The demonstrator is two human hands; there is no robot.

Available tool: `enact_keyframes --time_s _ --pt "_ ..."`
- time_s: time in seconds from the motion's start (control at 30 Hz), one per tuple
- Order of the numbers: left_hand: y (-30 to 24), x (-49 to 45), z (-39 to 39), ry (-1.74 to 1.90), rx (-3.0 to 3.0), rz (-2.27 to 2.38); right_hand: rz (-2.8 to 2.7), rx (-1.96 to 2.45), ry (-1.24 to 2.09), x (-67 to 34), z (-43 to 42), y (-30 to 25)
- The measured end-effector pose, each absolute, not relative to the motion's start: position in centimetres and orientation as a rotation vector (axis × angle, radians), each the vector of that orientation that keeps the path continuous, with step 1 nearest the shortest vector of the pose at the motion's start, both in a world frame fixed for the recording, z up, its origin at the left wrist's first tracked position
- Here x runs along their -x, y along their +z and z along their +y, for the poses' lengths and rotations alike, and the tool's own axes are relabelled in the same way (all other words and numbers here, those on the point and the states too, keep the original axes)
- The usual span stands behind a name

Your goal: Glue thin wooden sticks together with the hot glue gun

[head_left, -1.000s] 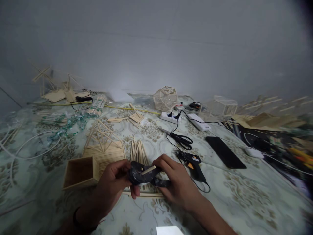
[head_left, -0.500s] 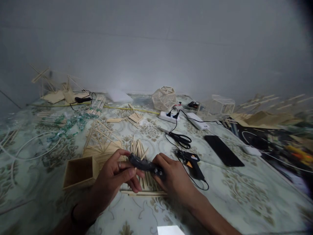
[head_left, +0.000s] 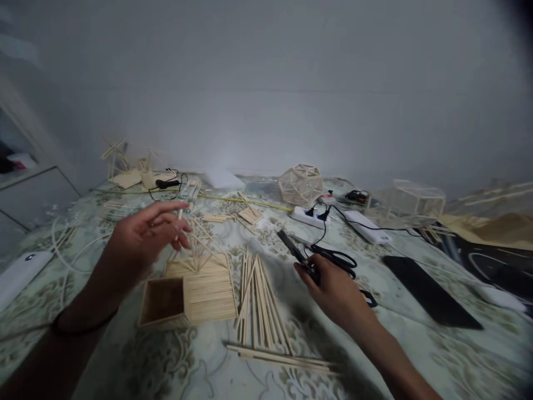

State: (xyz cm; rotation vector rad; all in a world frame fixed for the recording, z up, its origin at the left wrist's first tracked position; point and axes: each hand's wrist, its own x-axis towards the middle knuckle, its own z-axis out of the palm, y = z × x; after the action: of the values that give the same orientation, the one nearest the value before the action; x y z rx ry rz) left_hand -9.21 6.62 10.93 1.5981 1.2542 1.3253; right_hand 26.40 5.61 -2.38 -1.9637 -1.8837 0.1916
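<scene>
My left hand is raised at the left, with thumb and fingers pinched on a short thin wooden stick. Just behind and below it is a frame of crossed sticks on a flat stick panel. An open square wooden box stands at the panel's near left corner. My right hand is closed around a dark hand tool, its narrow end pointing up and left; its exact kind is unclear. Beyond that hand lie black-handled scissors. Loose sticks lie fanned between my hands.
A power strip with plugs and cables sits behind the scissors. The polyhedron of sticks stands near the wall. To the right lie a black flat slab and a white strip. More sticks lie in front.
My hands have moved apart: the left went up and left with the short stick, the right moved right with the dark tool. The camera view has shifted left.
</scene>
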Motion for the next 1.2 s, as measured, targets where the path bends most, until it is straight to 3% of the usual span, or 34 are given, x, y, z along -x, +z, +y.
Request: enact_keyframes --time_s 0.23,0.63,0.7,0.83,0.93,1.2 --pt "10.7 10.3 11.1 1.357 -1.531 1.218 -2.035 2.111 -0.249 -24.8 9.5 -5.8" --pt "9.3 11.3 12.2 1.211 -1.495 1.148 -1.999 2.044 -0.274 -23.6 14.5 -6.8" --pt "9.2 11.5 12.3 1.209 -1.472 1.149 -2.000 1.937 -0.234 -22.2 14.3 -4.5" --pt "8.7 11.8 12.6 1.263 -1.452 1.116 -2.059 1.188 0.284 -16.9 13.3 3.6" --pt "8.2 11.7 12.8 1.270 -1.423 1.102 -2.131 0.882 0.445 -12.1 13.1 8.0" --pt "7.5 11.9 13.0 1.216 -1.445 1.080 -2.143 0.694 0.543 -8.4 14.9 8.0"
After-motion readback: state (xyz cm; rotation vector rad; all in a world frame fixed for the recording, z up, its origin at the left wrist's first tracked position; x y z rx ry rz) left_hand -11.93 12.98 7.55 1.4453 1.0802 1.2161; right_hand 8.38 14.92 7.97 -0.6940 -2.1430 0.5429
